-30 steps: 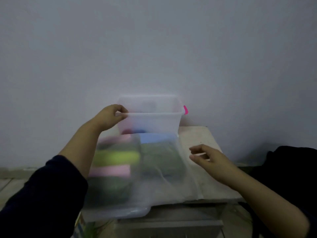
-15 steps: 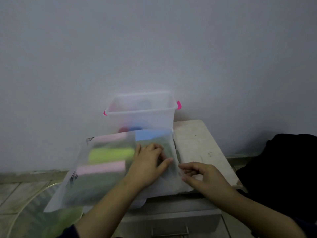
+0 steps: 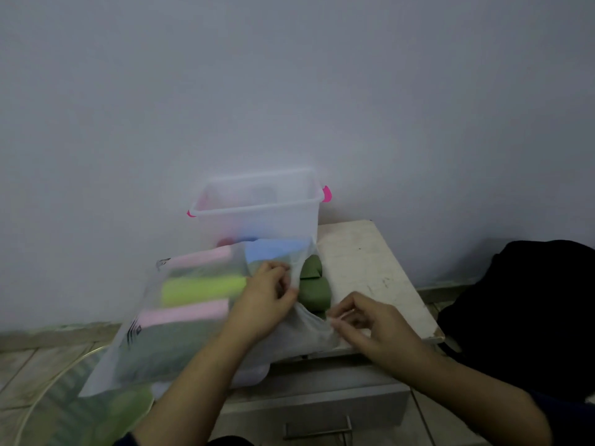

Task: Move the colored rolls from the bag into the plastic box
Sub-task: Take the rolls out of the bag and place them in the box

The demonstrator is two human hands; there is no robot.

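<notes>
Just below the centre of the frame the two hands worked at the mouth of the frosted plastic bag [image 3: 180, 320], which lay on its side across the pale cabinet top [image 3: 370, 262] with its opening turned toward the right. The left hand [image 3: 264, 300] had its fingers curled and pinched the upper edge of the opening, while the right hand [image 3: 367, 320], lower and to the right, pinched the lower edge with thumb and fingertips; held so, they appeared to be pulling the film apart to open a way to the contents. In that gap, between the hands and slightly above them, two dark green rolls [image 3: 314, 284] lay bare at the mouth. Deeper in the bag, toward the left of the frame, showed a pink roll [image 3: 203, 259], a yellow-green roll [image 3: 203, 288], another pink roll [image 3: 186, 314] and a blurred green mass below them, with a blue roll [image 3: 273, 249] at the top. The clear plastic box [image 3: 257, 214] with pink handles stood open directly above the bag, against the wall; faint pink and blue shapes showed low inside it, too hazy to name. The transfer seemed barely begun.
</notes>
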